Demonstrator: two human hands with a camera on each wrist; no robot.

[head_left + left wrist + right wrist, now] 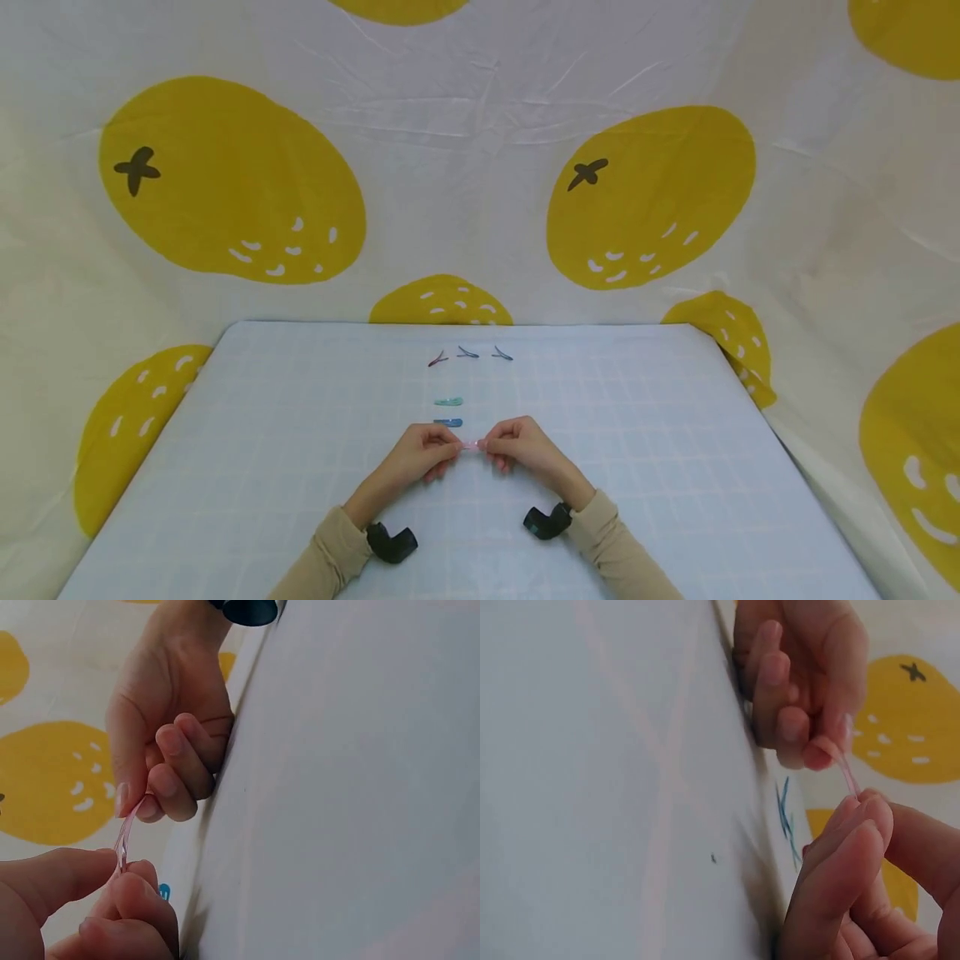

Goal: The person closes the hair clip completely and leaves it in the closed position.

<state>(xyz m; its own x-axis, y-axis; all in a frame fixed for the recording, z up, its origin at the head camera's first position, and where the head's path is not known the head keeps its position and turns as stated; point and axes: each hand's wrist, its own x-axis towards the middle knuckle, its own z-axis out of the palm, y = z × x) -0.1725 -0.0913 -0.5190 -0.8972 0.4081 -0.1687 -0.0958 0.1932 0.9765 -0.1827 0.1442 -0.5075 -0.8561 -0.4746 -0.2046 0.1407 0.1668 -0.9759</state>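
Observation:
A pink snap hair clip [471,446] is stretched between my two hands, just above the table. My left hand [425,450] pinches one end between thumb and forefinger, and my right hand [525,450] pinches the other. In the left wrist view the pink clip [124,838] looks slightly bent, seen edge-on. Just beyond my left fingers lies a blue snap clip [448,422], partly behind the hand. A green snap clip [448,402] lies flat a little farther back.
Toward the table's far edge stand a dark red open clip [438,358] and two blue ones, a left [468,352] and a right clip [502,353]. A pale checked cloth covers the table [675,433]. Behind it hangs a white curtain [465,192] with yellow fruit prints.

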